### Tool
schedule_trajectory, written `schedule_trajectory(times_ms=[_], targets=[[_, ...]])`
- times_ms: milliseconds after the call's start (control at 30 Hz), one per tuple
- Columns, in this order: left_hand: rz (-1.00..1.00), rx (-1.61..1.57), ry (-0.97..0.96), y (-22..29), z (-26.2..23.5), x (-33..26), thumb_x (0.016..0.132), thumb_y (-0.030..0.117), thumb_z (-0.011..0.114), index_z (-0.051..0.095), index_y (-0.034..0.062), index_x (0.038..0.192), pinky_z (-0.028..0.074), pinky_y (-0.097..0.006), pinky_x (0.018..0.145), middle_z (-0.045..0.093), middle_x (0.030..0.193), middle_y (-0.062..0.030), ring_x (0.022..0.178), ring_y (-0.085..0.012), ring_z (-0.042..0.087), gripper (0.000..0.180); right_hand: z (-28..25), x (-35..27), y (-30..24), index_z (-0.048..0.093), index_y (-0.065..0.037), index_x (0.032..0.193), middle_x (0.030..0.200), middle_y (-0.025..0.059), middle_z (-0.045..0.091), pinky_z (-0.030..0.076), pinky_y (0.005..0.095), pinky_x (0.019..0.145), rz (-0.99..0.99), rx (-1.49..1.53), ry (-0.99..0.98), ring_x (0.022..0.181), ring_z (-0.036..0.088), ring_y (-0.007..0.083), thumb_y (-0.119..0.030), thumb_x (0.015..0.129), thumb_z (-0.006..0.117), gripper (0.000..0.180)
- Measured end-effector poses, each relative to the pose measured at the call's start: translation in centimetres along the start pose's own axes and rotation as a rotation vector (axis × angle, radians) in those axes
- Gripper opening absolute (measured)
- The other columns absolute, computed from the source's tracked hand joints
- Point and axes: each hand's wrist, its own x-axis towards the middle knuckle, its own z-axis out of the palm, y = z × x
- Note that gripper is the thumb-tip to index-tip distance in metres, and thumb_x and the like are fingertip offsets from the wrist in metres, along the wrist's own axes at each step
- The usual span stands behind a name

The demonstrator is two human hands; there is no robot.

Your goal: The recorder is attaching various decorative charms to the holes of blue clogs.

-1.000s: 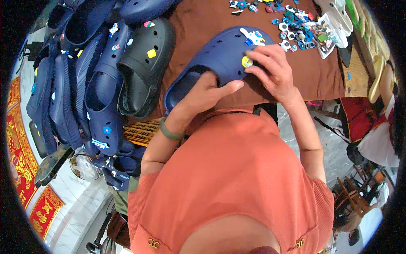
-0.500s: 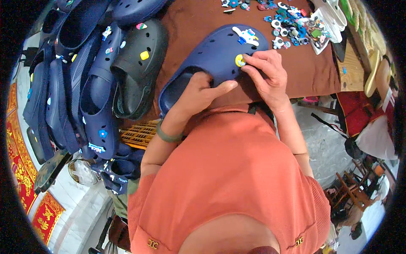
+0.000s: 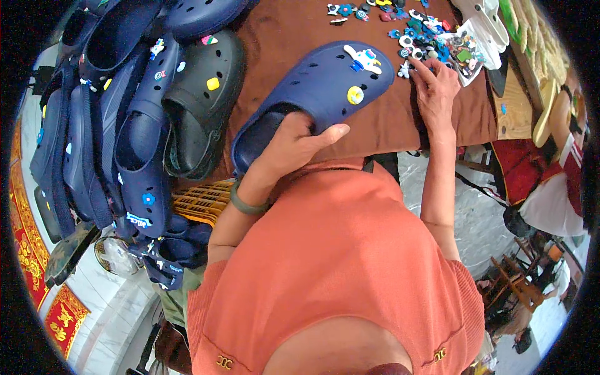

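On brown cloth (image 3: 387, 125): left hand (image 3: 290, 147) holds one navy clog (image 3: 312, 94), two charms (image 3: 359, 78).

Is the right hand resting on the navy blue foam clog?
No, the right hand reaches into the pile of small colourful charms, while the left hand holds the navy blue foam clog.

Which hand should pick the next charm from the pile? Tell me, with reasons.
Right. The right hand already rests at the edge of the charm pile, fingers extended toward it, while the left hand grips the blue clog at its opening.
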Motion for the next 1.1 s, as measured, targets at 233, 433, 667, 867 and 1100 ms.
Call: schedule_trajectory(times_ms=[233,433,667,867,1100], targets=[[-0.027,0.037,-0.010,-0.1,-0.2,-0.1,0.081,0.012,0.069,0.052,-0.0030,0.122,0.037,-0.031,0.099,0.055,0.123,-0.0076,0.113,-0.0170,0.050,0.047,-0.2,0.2,-0.3,0.065,-0.016,0.099,0.100,-0.0011,0.062,0.033,0.0402,0.090,-0.039,0.105,0.105,0.099,0.054,0.0210,-0.018,0.075,0.072,0.025],[0.257,0.222,0.021,0.1,-0.1,0.2,0.085,0.020,0.063,0.055,-0.0053,0.116,0.042,-0.033,0.093,0.062,0.110,-0.0147,0.104,-0.0232,0.057,0.040,-1.1,0.2,-1.2,0.063,-0.008,0.104,0.096,0.0050,0.065,0.036,0.0361,0.095,0.073,0.181,0.156,0.093,0.059,0.0210,-0.010,0.080,0.070,0.025],[0.170,0.281,-0.094,-0.6,-0.6,-0.1,0.087,0.023,0.062,0.048,-0.0027,0.127,0.030,-0.034,0.106,0.048,0.133,-0.0155,0.125,-0.0251,0.043,0.049,-3.1,1.5,-5.9,0.065,0.000,0.096,0.097,0.0096,0.065,0.046,0.0291,0.086,0.128,0.760,0.235,0.094,0.060,0.0189,0.007,0.079,0.065,0.019],[0.314,0.324,0.082,-2.5,0.2,0.1,0.084,0.028,0.060,0.060,-0.0050,0.095,0.047,-0.043,0.078,0.061,0.091,-0.0252,0.088,-0.0399,0.059,0.035,-3.8,5.5,-12.2,0.065,-0.001,0.093,0.095,0.0106,0.066,0.050,0.0289,0.079,-0.213,0.815,-0.037,0.088,0.064,0.0208,0.005,0.076,0.067,0.018],[0.183,0.393,0.003,-1.6,-0.3,-0.1,0.085,0.030,0.062,0.059,-0.0050,0.091,0.047,-0.041,0.072,0.060,0.083,-0.0248,0.080,-0.0371,0.061,0.036,-1.7,7.8,-14.0,0.066,-0.004,0.087,0.091,0.0096,0.066,0.051,0.0324,0.077,-0.462,0.707,-0.292,0.090,0.063,0.0259,-0.001,0.071,0.070,0.017]])
